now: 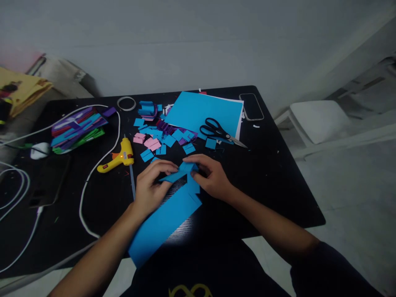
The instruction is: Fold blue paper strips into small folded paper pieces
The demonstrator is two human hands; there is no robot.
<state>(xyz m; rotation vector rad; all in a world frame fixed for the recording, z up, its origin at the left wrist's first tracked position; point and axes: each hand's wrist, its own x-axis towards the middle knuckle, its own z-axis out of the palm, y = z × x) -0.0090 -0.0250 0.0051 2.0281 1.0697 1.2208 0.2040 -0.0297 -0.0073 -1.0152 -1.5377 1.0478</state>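
Reference point: the yellow hot-glue gun (119,158). The folded blue paper (188,166) is held to its right and nearer the person. The left hand (154,183) is nearly closed, thumb and curled fingers pinching the left end. The right hand (213,175) is also mostly closed, index finger and thumb pressing the right end from either side.

Principal hazard, in my judgement: a skewed crease, should the two grips pull unevenly or the right thumb slip. A long blue paper strip (163,227), nearer the person than the gun and right of it, runs beside the left forearm and could be crumpled by that arm. Whether it joins the folded piece cannot be determined.

The glue stick (132,181) protruding from the gun ends close by the left wrist; a sideways knock there could swing the gun. Small blue paper pieces (169,140), scattered right of the gun, could be displaced by an outward sweep of the fingers.
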